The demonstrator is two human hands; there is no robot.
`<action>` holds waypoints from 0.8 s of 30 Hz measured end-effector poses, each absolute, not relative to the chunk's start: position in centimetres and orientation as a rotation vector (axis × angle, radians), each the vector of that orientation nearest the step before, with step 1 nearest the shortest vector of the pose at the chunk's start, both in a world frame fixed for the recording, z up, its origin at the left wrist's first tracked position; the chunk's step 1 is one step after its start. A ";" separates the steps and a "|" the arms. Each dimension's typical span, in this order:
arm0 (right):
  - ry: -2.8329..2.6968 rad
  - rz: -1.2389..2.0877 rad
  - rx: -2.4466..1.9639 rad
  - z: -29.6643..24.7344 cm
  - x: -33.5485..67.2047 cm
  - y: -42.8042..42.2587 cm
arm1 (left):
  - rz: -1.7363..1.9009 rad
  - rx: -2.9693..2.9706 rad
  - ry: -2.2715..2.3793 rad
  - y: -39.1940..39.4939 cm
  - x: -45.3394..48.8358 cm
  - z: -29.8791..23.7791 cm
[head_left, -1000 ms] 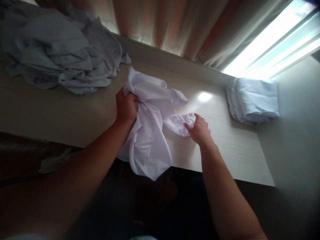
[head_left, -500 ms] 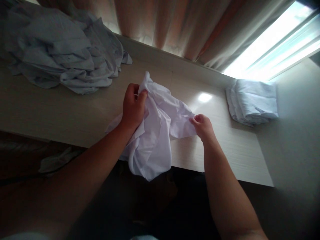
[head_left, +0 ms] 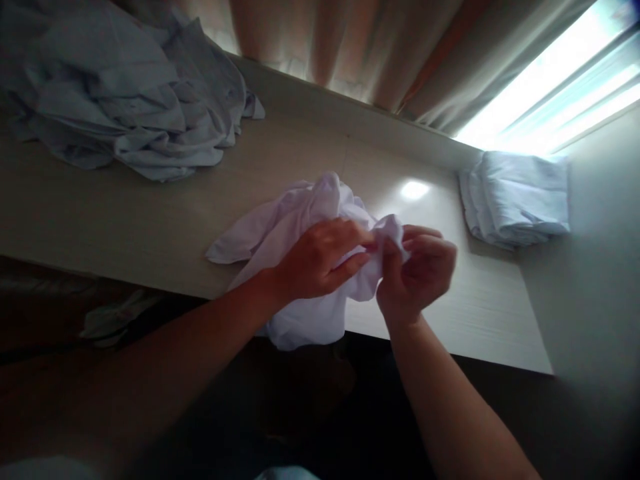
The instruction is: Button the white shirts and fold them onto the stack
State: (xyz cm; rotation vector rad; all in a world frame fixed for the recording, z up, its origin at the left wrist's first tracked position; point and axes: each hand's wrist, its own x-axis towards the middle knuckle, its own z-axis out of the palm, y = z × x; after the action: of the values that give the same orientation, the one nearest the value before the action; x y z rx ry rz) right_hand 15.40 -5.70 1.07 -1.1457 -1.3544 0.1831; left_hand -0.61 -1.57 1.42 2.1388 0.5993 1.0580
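Right hand [head_left: 416,273] is pinching the white cloth [head_left: 305,323]; left hand [head_left: 323,260] is touching it, closure unclear. Likely light and limp, it's favouring edge holds.

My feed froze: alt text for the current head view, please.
The bare right hand grips a crumpled lilac-white cloth, the bare left hand touching it close by; the cloth overhangs the near edge of a pale wood-grain table. A loose grey fabric heap lies at left, a folded grey-white fabric stack at right.
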 end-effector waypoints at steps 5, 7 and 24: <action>-1.556 0.491 -1.166 1.0 15.1 -5.7 | 1.120 1.725 0.756 -1.4 0.1 0.2; -1.562 0.552 -1.148 1.1 15.3 -5.5 | 1.083 1.609 0.795 -0.9 0.1 0.1; -1.556 0.645 -1.253 -0.1 16.2 -3.9 | 0.924 1.258 0.738 0.0 0.3 -0.8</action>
State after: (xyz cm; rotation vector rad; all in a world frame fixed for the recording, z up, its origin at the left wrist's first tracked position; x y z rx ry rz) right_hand 16.25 -3.94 -0.07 -1.2529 -1.5565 0.6446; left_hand 0.34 0.01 -0.76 1.2577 0.7378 0.9239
